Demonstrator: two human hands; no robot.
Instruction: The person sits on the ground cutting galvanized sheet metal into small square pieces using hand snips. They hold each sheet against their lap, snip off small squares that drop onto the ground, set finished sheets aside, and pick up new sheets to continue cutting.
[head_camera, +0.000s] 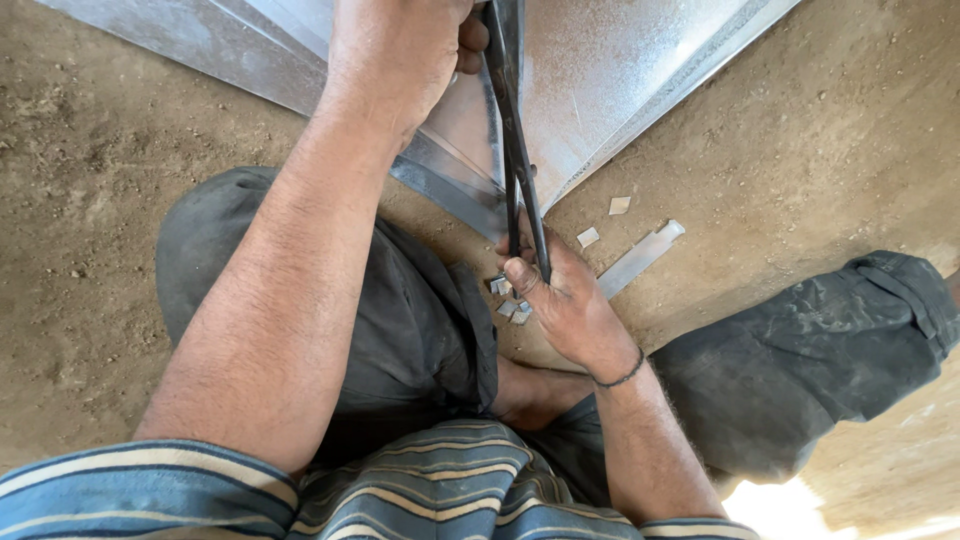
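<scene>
My right hand (560, 300) grips the two long dark handles of metal shears (515, 140), which run up to a galvanised sheet-metal piece (620, 70) lying on the dirt ground. My left hand (395, 55) presses down on the sheet beside the shears' blades, fingers closed over the metal's folded part. The blades themselves are hidden behind my left hand at the top edge of the view.
Several small metal offcuts (510, 300) lie on the ground by my right hand, with a narrow metal strip (640, 258) and two more scraps (600, 222) to the right. My knees in dark trousers (830, 340) flank the work on brown dirt (90, 200).
</scene>
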